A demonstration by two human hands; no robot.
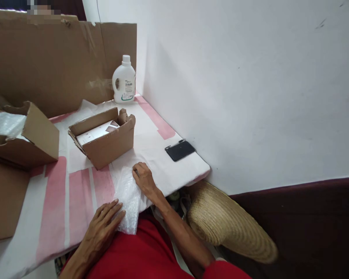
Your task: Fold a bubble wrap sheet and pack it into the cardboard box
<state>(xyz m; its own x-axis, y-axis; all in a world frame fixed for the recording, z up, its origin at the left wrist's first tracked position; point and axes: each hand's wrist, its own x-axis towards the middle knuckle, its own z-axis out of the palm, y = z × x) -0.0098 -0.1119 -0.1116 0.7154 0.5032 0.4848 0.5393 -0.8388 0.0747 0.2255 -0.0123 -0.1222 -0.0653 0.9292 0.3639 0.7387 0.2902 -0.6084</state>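
Observation:
A sheet of clear bubble wrap point(128, 193) lies at the near edge of the pink-and-white covered table point(75, 186). My left hand point(103, 224) rests flat on its near left part, fingers stretched out and spread. My right hand point(144, 179) presses on the wrap's right edge with curled fingers, pinching or holding it down. Just behind the wrap stands a small open cardboard box point(104, 137) with a white packet inside.
A larger open carton point(20, 135) with plastic filling stands at the left. A cardboard sheet point(52, 58) leans at the back beside a white bottle point(124, 80). A black phone point(180, 150) lies by the wall. A straw hat point(229, 221) sits below the table's right corner.

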